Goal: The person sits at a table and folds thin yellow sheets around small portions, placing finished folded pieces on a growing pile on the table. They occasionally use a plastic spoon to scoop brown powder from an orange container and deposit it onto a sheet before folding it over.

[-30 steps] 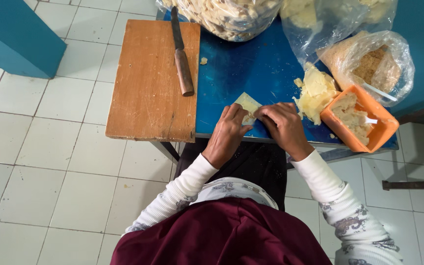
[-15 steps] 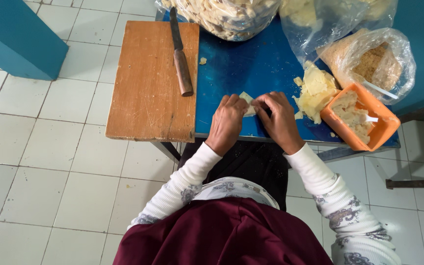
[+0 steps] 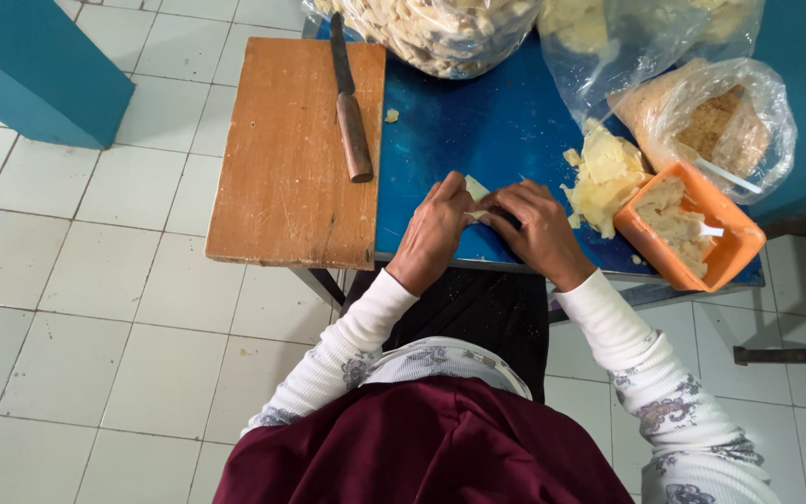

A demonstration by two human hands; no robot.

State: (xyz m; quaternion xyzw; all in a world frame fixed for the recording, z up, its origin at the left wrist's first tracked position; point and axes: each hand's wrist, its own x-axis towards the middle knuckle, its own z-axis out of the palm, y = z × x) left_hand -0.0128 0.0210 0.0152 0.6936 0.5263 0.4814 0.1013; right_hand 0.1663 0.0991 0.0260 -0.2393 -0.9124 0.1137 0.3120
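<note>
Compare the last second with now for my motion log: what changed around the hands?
The left hand and right hand closed in over the thin pale-yellow sheet on the blue tabletop; it was spread wider, now mostly covered. Both keep hold. The wooden-handled knife, wooden cutting board and orange plastic tub stayed put.

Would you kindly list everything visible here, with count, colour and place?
Pale folded wrapper sheet: one, cream, between both hands.
Blue tabletop: one, blue, centre.
Wooden cutting board: one, brown, table's left part.
Wooden-handled knife: one, dark blade, on board.
Orange plastic tub: one, orange, right edge.
Pile of pale sheets: one, cream, beside tub.
Clear plastic bags: three, transparent, far side.
Left hand: on wrapper.
Right hand: on wrapper.
</note>
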